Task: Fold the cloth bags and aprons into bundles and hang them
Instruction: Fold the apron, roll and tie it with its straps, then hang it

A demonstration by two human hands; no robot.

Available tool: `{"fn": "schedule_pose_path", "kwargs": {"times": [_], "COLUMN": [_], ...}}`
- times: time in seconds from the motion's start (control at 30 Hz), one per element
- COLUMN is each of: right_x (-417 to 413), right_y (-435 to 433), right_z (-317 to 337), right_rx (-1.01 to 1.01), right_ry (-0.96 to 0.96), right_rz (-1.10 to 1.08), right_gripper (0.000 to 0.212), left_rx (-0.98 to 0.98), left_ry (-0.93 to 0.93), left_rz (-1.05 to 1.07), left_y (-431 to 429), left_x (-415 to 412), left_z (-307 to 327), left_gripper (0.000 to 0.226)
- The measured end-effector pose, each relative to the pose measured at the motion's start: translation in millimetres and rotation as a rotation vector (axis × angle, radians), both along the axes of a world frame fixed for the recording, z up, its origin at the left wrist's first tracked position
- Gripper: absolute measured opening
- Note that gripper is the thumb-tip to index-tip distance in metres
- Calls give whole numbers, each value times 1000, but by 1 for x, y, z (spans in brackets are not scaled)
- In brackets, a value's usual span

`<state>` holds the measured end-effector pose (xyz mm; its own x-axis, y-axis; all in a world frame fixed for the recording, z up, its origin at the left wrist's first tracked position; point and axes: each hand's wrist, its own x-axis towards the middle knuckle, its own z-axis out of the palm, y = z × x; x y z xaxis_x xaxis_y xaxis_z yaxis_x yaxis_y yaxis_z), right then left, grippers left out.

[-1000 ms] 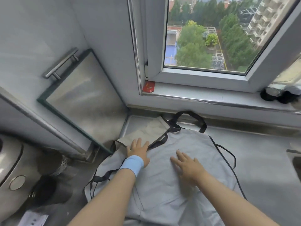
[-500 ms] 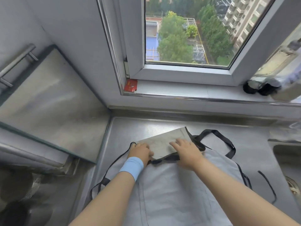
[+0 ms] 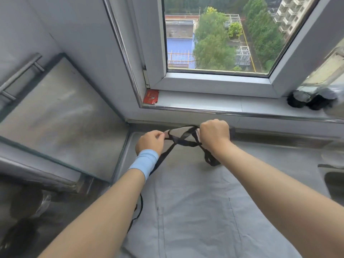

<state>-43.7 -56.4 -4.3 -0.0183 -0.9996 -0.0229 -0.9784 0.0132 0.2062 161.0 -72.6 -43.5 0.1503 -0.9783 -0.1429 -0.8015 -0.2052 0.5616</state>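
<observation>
A grey apron (image 3: 195, 202) with black piping lies flat on the steel counter below the window, its pocket seams facing up. Its black neck strap (image 3: 183, 139) is lifted and crossed above the apron's top edge. My left hand (image 3: 149, 141), with a light blue wristband, pinches the strap at its left end. My right hand (image 3: 214, 134) is closed in a fist around the strap's right side, and a loop of strap hangs below that wrist. The beige cloth bag under the apron is hidden.
A steel counter (image 3: 279, 159) runs under the window sill (image 3: 223, 103). A red card (image 3: 151, 97) and dark round objects (image 3: 307, 102) sit on the sill. A steel panel with a bar handle (image 3: 61, 116) leans at left. A sink edge (image 3: 333, 181) shows at right.
Both hands left the flat cloth and rose toward the sill, taking hold of the black strap and lifting it. The camera view moved closer to the window.
</observation>
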Motion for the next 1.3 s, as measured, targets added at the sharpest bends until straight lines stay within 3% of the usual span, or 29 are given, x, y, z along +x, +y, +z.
{"fn": "schedule_pose_path", "kwargs": {"times": [0.07, 0.13, 0.2, 0.27, 0.33, 0.43, 0.5, 0.57, 0.73, 0.87, 0.93, 1.0, 1.07, 1.17, 1.3], "right_x": [6, 15, 25, 35, 42, 50, 44, 28, -16, -17, -8, 6, 15, 10, -9], "right_y": [-12, -14, 2, 32, 63, 104, 120, 124, 94, 92, 112, 140, 164, 175, 165], "right_z": [6, -4, -30, -55, -78, -116, -133, -142, -139, -124, -118, -120, -129, -145, -149], "right_rx": [12, 18, 14, -38, -82, 183, 453, 550, 496, 375, 277, 274, 395, 545, 510], "right_ry": [-117, -296, -409, -421, -426, -468, -416, -318, -182, -139, -225, -384, -476, -433, -354], "right_rz": [-113, -179, -118, -11, 149, 356, 293, 272, 320, 207, 162, 125, 113, 153, 216], "right_gripper": [15, 41, 82, 97, 90, 64, 71, 83, 82, 67, 63, 60, 64, 73, 78], "left_rx": [53, 72, 72, -35, -133, 108, 205, 187, 134, 402, 487, 512, 515, 392, 229], "left_ry": [213, 393, 353, 177, 38, -116, -289, -358, -428, -488, -549, -576, -569, -510, -404], "left_rz": [76, 99, 8, -93, -170, -324, -485, -535, -546, -587, -598, -588, -563, -463, -350], "left_y": [1, 10, 26, 46, 69, 98, 113, 126, 157, 172, 165, 152, 143, 151, 190], "left_x": [-4, -3, 0, 6, 10, 13, 15, 15, 4, -10, -16, -24, -32, -37, -20], "left_z": [3, 0, -8, -18, -30, -49, -63, -70, -71, -85, -89, -88, -81, -69, -55], "left_gripper": [29, 48, 61, 58, 45, 30, 23, 21, 27, 80, 89, 90, 86, 73, 50]}}
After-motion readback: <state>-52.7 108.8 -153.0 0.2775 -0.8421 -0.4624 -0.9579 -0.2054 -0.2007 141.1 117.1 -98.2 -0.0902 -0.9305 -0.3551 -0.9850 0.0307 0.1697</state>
